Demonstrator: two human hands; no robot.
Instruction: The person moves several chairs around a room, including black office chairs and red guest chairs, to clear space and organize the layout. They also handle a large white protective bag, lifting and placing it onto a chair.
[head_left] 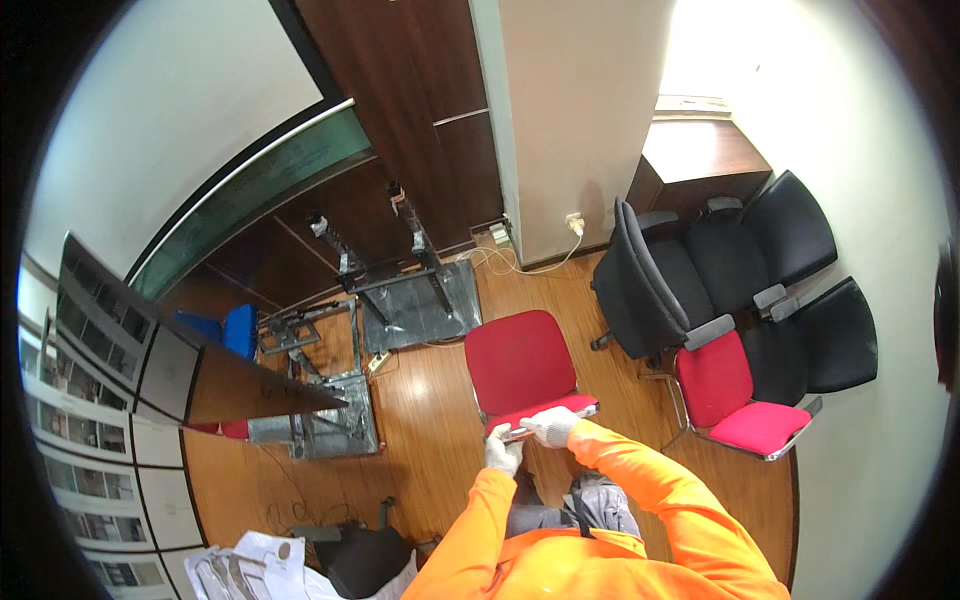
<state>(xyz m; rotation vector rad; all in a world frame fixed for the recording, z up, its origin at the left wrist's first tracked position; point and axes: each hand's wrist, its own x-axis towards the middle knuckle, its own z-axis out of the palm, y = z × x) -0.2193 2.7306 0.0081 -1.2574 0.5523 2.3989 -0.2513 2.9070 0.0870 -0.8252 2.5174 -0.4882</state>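
Observation:
Both my hands wear white gloves and my sleeves are orange. My left hand (503,452) and my right hand (551,426) are together in front of me, closed on a small dark flat object (518,433) that is mostly hidden between them. They are just above the front edge of the seat of a red chair (520,360), which faces me with its backrest upright.
Several black office chairs (700,270) and a second red chair (735,400) are clustered at the right. Metal frames (400,270) lie on the wooden floor by a dark wall cabinet. A dark tabletop (240,385) and papers (270,565) are at the left.

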